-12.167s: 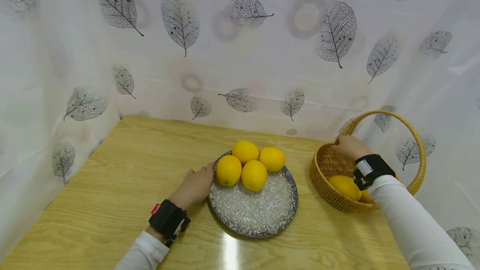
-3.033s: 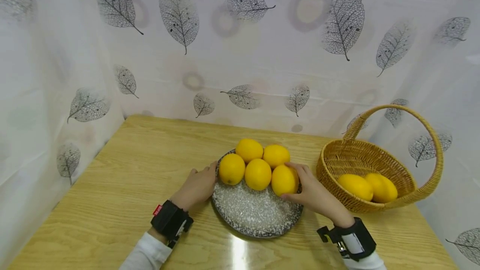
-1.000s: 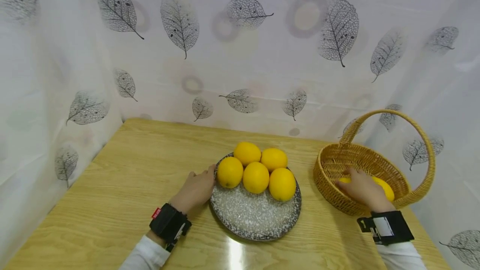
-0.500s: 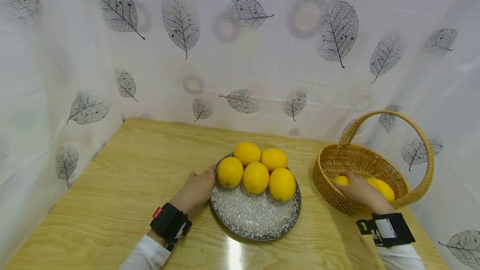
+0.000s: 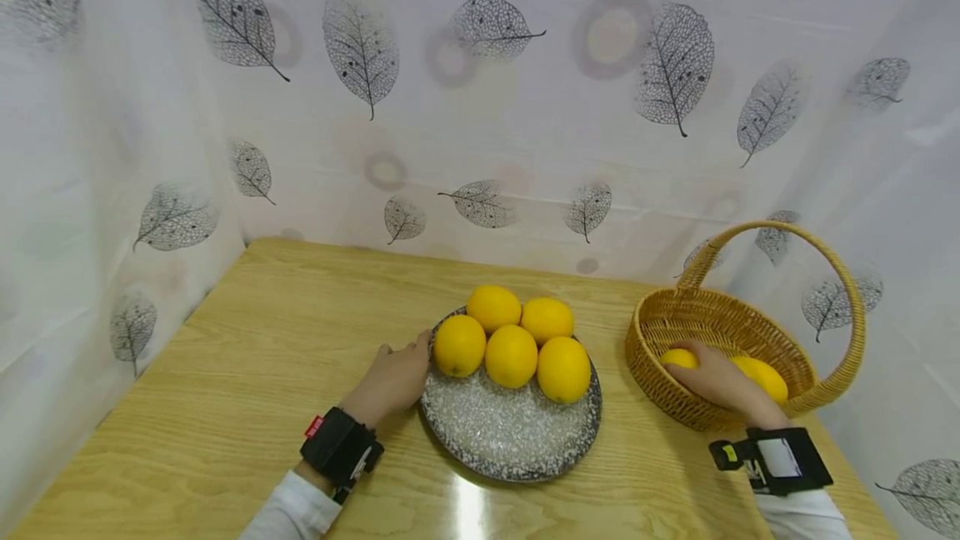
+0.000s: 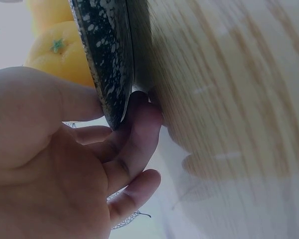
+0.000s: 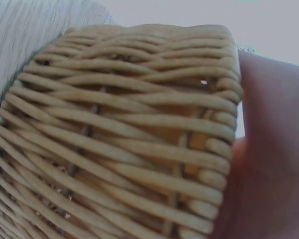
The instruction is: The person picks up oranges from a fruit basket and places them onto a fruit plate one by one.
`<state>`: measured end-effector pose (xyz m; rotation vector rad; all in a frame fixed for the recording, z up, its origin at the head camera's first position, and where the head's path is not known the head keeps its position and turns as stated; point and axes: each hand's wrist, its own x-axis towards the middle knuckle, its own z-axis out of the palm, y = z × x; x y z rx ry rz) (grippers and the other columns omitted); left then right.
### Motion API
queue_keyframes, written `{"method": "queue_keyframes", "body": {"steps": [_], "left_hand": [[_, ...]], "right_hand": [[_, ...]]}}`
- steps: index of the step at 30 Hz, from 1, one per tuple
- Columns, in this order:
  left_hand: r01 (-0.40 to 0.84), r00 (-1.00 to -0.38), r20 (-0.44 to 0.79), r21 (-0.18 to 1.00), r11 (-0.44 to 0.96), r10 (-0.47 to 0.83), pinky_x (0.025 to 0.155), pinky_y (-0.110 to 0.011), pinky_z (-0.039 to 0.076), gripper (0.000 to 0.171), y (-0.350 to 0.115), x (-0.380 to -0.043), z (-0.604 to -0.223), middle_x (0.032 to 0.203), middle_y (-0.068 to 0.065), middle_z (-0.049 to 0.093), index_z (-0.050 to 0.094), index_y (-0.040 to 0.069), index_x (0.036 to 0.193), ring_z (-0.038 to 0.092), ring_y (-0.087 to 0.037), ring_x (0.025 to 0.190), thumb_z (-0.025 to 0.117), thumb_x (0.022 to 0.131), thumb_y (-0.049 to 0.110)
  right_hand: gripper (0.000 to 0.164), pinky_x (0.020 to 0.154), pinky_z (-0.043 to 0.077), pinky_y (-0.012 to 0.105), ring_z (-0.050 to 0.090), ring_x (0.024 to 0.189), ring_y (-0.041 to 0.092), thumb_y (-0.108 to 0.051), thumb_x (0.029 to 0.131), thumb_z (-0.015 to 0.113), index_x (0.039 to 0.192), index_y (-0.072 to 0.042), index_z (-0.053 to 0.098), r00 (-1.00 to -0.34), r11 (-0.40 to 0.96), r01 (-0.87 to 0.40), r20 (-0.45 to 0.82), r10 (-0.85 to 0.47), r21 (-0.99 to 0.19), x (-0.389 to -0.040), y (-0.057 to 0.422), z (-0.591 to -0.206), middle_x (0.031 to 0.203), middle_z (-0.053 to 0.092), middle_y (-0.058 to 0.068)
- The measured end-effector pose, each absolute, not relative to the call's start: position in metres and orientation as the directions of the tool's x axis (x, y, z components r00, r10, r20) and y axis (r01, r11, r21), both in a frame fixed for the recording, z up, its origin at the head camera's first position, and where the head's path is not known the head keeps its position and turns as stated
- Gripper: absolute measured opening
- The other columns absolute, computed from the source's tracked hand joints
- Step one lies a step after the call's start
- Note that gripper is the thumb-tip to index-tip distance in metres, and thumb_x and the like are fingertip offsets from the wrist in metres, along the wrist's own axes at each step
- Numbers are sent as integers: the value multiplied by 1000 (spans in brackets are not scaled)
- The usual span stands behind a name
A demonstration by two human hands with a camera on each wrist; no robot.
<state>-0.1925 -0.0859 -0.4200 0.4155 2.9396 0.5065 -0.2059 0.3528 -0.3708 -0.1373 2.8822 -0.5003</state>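
Several oranges (image 5: 512,356) lie grouped on the far half of a round speckled grey plate (image 5: 517,440). My left hand (image 5: 393,382) pinches the plate's left rim; in the left wrist view the thumb presses above the dark rim (image 6: 107,55) and curled fingers reach below it. My right hand (image 5: 723,382) is inside the wicker basket (image 5: 660,394), its fingers round an orange (image 5: 681,358) that is partly hidden by the hand. Beside it, more orange fruit (image 5: 765,377) shows in the basket. In the right wrist view the basket's wall (image 7: 114,124) hides the fingertips.
The basket's tall arched handle (image 5: 843,282) rises over its right side. Plate and basket stand apart on a wooden table (image 5: 300,315). A leaf-patterned white curtain (image 5: 480,132) closes off the back and sides.
Earlier, my right hand set another orange on the plate's right side, then went back to the basket. Lately it has shifted slightly round an orange there. The left hand stays on the rim.
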Motion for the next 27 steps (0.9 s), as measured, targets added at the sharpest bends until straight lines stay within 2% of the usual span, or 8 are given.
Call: {"method": "queue_keyframes", "body": {"steps": [6, 13, 20, 27], "left_hand": [[256, -952, -75, 342, 904, 298, 102, -59, 32, 45, -87, -192, -421, 122, -21, 62, 35, -8, 141, 59, -34, 113, 40, 100, 11], [251, -952, -83, 341, 906, 295, 102, -60, 32, 46, -87, -193, -424, 121, -21, 63, 34, -8, 141, 60, -34, 112, 41, 100, 11], [255, -952, -77, 334, 907, 296, 101, -60, 32, 46, -86, -194, -425, 120, -21, 63, 34, -8, 141, 60, -34, 111, 41, 99, 9], [257, -954, -64, 335, 906, 294, 99, -60, 34, 45, -86, -194, -424, 116, -21, 65, 36, -9, 140, 62, -34, 107, 41, 99, 10]], "right_hand": [[69, 77, 46, 46, 55, 102, 40, -44, 90, 57, 133, 8, 41, -982, 932, -1, -174, -69, -362, -207, 356, -375, 123, 51, 35], [76, 67, 43, 38, 51, 96, 38, -54, 86, 59, 134, 3, 42, -998, 934, 26, -63, 4, -357, -203, 351, -370, 121, 48, 33], [76, 64, 44, 39, 52, 91, 38, -54, 85, 59, 137, -3, 39, -999, 926, 17, 37, 33, -377, -192, 333, -349, 123, 39, 34], [76, 68, 45, 45, 52, 98, 42, -60, 85, 57, 137, -7, 41, -997, 924, -20, 73, 8, -381, -180, 307, -329, 129, 39, 33]]}}
